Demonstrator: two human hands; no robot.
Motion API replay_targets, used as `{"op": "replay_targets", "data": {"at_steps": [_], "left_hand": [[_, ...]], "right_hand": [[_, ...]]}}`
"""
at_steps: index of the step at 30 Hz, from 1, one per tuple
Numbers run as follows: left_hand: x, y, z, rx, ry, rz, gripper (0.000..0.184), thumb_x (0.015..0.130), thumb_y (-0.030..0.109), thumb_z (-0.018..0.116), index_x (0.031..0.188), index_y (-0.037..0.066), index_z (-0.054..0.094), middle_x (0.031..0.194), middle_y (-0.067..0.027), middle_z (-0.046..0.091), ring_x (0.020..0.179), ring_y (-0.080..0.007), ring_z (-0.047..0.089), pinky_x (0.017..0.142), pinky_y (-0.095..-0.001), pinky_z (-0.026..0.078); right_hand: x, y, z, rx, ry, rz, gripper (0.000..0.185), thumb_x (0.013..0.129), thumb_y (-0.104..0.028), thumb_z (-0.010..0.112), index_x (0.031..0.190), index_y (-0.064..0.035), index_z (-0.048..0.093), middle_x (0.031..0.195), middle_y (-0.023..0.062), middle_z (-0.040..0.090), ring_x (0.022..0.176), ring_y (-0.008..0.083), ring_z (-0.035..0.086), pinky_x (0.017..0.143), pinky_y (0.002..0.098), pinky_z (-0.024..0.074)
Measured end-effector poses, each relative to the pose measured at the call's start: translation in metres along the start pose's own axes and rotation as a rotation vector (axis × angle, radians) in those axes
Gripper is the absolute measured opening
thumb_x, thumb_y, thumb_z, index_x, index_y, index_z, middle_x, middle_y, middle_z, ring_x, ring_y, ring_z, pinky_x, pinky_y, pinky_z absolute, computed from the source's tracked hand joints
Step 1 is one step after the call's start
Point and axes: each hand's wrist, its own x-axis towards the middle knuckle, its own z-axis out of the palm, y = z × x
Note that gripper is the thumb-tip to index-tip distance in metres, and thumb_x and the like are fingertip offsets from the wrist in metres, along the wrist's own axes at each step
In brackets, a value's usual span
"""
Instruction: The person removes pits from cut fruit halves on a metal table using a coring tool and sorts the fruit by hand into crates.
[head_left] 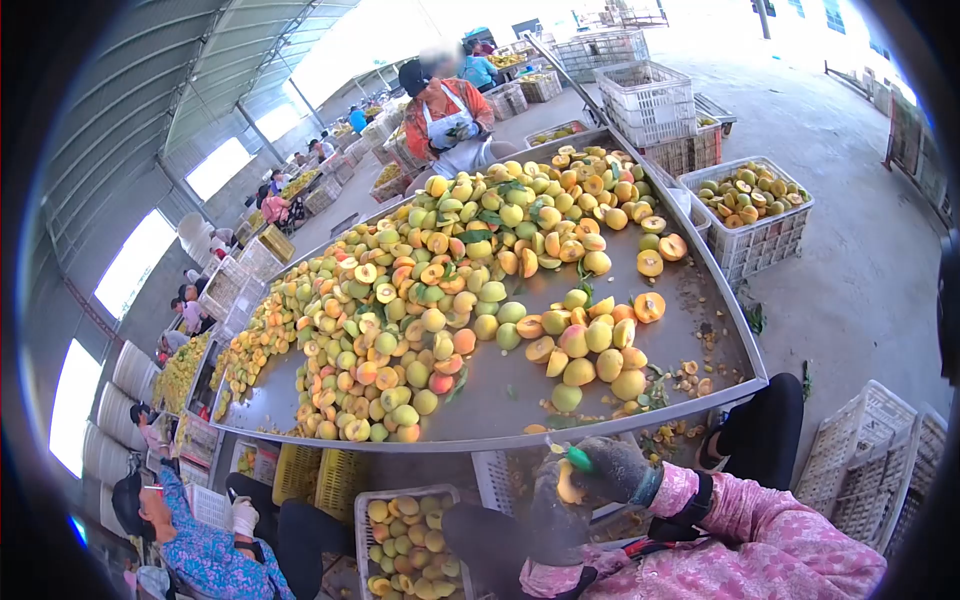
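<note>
Both my hands, in dark gloves, are together over my lap, just below the near edge of a metal table (500, 385) heaped with yellow-green and orange fruit (400, 290). My left hand (555, 505) is blurred, its fingers closed around a piece of orange fruit (570, 485). My right hand (612, 468) is closed on a small tool with a green handle (579, 459), held against that fruit. Whole and halved fruit lie on the table beyond my hands.
A crate of fruit (410, 495) stands below the table at the left, near a co-worker in blue (215, 535). Another crate (750, 215) is at the right, stacked empty crates (865, 470) at the lower right. Across the table sits a person in orange (445, 115).
</note>
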Motion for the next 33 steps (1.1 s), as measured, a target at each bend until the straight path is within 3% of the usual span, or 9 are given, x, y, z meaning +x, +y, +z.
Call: {"op": "replay_targets", "data": {"at_steps": [1,3,7,21,25,27,29,31,33], "left_hand": [[0.001,0.009,0.000,0.113,0.084,0.147,0.042,0.064,0.005,0.065,0.105,0.003,0.056,0.097,-0.0130,0.060,0.089,-0.0274,0.059,0.077,-0.0348,0.047],[-0.008,-0.006,0.003,0.100,-0.006,-0.017,0.049,0.066,0.006,0.068,0.112,0.001,0.051,0.106,-0.0137,0.056,0.098,-0.0285,0.056,0.084,-0.0358,0.045],[-0.015,-0.042,0.020,0.027,0.070,0.067,0.042,0.073,0.005,0.064,0.113,0.002,0.051,0.111,-0.0167,0.053,0.106,-0.0294,0.051,0.088,-0.0347,0.042],[-0.042,-0.066,0.041,-0.065,0.022,-0.127,0.054,0.070,-0.005,0.056,0.122,0.000,0.044,0.119,-0.0191,0.048,0.112,-0.0331,0.046,0.096,-0.0372,0.036],[-0.043,-0.085,0.055,0.091,0.295,0.116,0.041,0.077,0.005,0.055,0.117,0.003,0.049,0.114,-0.0170,0.052,0.105,-0.0298,0.051,0.092,-0.0359,0.040],[-0.040,-0.105,0.063,-1.104,0.273,-0.693,0.037,0.078,0.005,0.056,0.114,0.002,0.047,0.113,-0.0156,0.053,0.102,-0.0285,0.053,0.092,-0.0362,0.040],[-0.039,-0.122,0.054,-0.747,0.215,-0.585,0.033,0.086,0.019,0.051,0.114,0.003,0.049,0.112,-0.0151,0.055,0.099,-0.0295,0.054,0.089,-0.0383,0.043],[-0.026,-0.099,0.012,-2.005,0.070,-0.792,0.036,0.088,0.030,0.046,0.113,0.004,0.051,0.110,-0.0170,0.057,0.097,-0.0310,0.055,0.087,-0.0406,0.046],[-0.030,-0.110,-0.003,-2.113,0.185,-0.797,0.036,0.085,0.023,0.049,0.110,-0.004,0.050,0.110,-0.0195,0.055,0.102,-0.0332,0.053,0.091,-0.0448,0.044]], "right_hand": [[-0.004,0.004,0.007,0.046,0.026,-0.021,0.038,0.067,-0.029,0.068,0.095,-0.0050,0.057,0.083,0.0120,0.054,0.075,0.0317,0.056,0.066,0.0397,0.0454],[-0.005,0.003,0.010,0.096,0.046,0.053,0.045,0.061,-0.032,0.074,0.094,-0.0065,0.058,0.083,0.0122,0.056,0.075,0.0318,0.056,0.067,0.0408,0.0453],[-0.012,0.022,0.023,0.404,-0.001,0.291,0.037,0.060,-0.023,0.076,0.089,-0.0073,0.060,0.082,0.0108,0.060,0.078,0.0299,0.060,0.070,0.0388,0.0469],[-0.020,0.046,0.040,0.340,-0.241,0.387,0.025,0.063,-0.017,0.071,0.083,-0.0066,0.061,0.072,0.0089,0.062,0.070,0.0225,0.062,0.064,0.0359,0.0491],[-0.038,0.060,0.071,0.930,-0.195,0.640,0.020,0.067,-0.009,0.068,0.085,-0.0074,0.059,0.075,0.0043,0.061,0.068,0.0183,0.060,0.062,0.0323,0.0480],[-0.053,0.085,0.095,0.599,-0.218,0.322,0.023,0.071,-0.005,0.067,0.092,-0.0090,0.058,0.080,0.0036,0.061,0.068,0.0181,0.060,0.061,0.0292,0.0488],[-0.024,0.008,0.032,1.011,-0.210,0.534,0.033,0.076,-0.005,0.066,0.105,-0.0090,0.050,0.079,0.0035,0.057,0.064,0.0137,0.058,0.055,0.0249,0.0471],[-0.018,0.004,0.000,1.251,-0.267,0.641,0.034,0.078,-0.004,0.063,0.107,-0.0079,0.047,0.078,0.0024,0.054,0.059,0.0118,0.055,0.049,0.0257,0.0445],[-0.041,0.040,0.012,1.040,-0.320,0.632,0.029,0.078,-0.006,0.063,0.103,-0.0077,0.048,0.079,0.0006,0.053,0.064,0.0092,0.053,0.052,0.0248,0.0439]]}}
